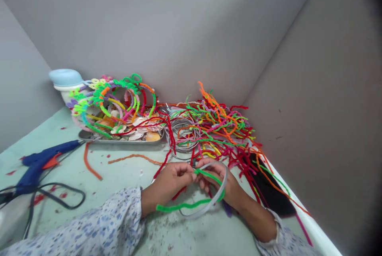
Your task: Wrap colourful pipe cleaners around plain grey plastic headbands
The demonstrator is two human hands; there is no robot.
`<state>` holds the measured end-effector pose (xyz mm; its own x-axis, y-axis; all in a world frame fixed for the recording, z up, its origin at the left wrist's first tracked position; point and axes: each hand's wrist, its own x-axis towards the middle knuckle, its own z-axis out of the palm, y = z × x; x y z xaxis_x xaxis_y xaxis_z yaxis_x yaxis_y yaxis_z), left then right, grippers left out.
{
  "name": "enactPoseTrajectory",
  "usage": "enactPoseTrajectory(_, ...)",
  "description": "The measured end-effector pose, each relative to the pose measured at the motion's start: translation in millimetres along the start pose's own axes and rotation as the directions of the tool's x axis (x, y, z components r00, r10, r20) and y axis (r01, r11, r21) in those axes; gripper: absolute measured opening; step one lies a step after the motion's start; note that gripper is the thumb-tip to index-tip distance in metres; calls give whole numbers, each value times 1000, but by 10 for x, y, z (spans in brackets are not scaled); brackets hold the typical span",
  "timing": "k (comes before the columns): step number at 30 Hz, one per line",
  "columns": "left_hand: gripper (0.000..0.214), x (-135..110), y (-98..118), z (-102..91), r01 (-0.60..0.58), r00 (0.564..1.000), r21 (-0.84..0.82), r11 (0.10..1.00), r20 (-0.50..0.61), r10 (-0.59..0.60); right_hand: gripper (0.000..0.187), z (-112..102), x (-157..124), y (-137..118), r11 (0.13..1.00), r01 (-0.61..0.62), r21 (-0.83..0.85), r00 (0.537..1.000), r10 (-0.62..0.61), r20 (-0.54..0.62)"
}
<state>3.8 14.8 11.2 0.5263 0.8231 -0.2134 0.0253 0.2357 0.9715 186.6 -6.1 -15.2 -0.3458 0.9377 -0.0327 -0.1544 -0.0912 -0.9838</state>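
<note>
Both hands meet low in the middle of the head view. My left hand (173, 180) is closed, thumb and finger pinching a green pipe cleaner (182, 206) where it wraps the band's end. My right hand (227, 186) is closed round a thin grey headband (205, 209), which curves down and toward me. The long green tail loops along the band and sticks out to the left below my left hand. Red pipe cleaners (165, 164) lie just behind my left hand.
A metal tray (125, 141) of shells carries finished fuzzy headbands (103, 101) beside a blue-lidded container (67, 79). A blue glue gun (38, 164) with a looping cord lies left. Grey wire hoops (183, 136), tangled pipe cleaners (221, 121) and a black flat object (273, 188) occupy the right.
</note>
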Motion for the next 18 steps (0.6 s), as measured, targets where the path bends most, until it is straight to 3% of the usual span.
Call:
enactPoseTrajectory(6,25,-12,-50,4,-53,998,87,995,-40,57,25,-37,-3,-30,996,-20,89,1000,21,-2)
enactPoseTrajectory(11,21,-16,-92,6,-88,987,252,964,-108,119,23,14,3,-56,1000,-4,-10,1000,3,-27)
enactPoseTrajectory(18,21,-49,-64,26,-129,982,325,937,-89,166,17,65,32,-100,995,-15,-99,999,10,-52)
